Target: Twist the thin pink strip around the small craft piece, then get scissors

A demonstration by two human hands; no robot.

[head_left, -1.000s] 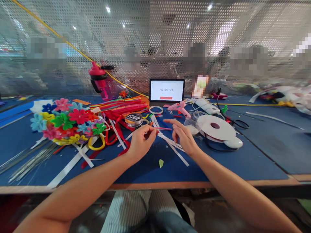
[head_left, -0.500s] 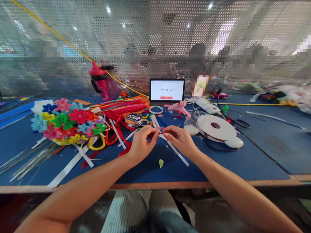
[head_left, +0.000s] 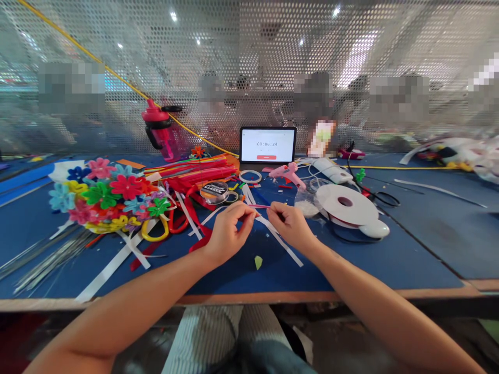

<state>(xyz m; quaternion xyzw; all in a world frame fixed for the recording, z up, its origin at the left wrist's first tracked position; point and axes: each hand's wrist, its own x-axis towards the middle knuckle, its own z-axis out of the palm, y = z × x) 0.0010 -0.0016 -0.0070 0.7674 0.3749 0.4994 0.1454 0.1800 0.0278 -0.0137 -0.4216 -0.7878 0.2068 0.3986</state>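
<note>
Over the blue table (head_left: 409, 249), my left hand (head_left: 228, 231) and my right hand (head_left: 290, 224) each pinch one end of a thin pink stick (head_left: 260, 206), held level between them. The fingers of both hands are curled closed around it. White ribbon strips (head_left: 280, 239) lie on the table just under my right hand, and a small green scrap (head_left: 258, 262) lies nearer to me.
A bunch of coloured flowers (head_left: 109, 192) lies at the left beside red strips (head_left: 195, 174) and metal wires (head_left: 47, 259). A white ribbon reel (head_left: 346, 203), pink glue gun (head_left: 288, 172), scissors (head_left: 380, 197), tablet (head_left: 267, 145) and pink bottle (head_left: 161, 132) stand behind. Mesh screen beyond.
My right hand, open a second ago, came in and closed on the pink stick's right end. The hands have since drawn slightly apart. The tablet timer counted up.
</note>
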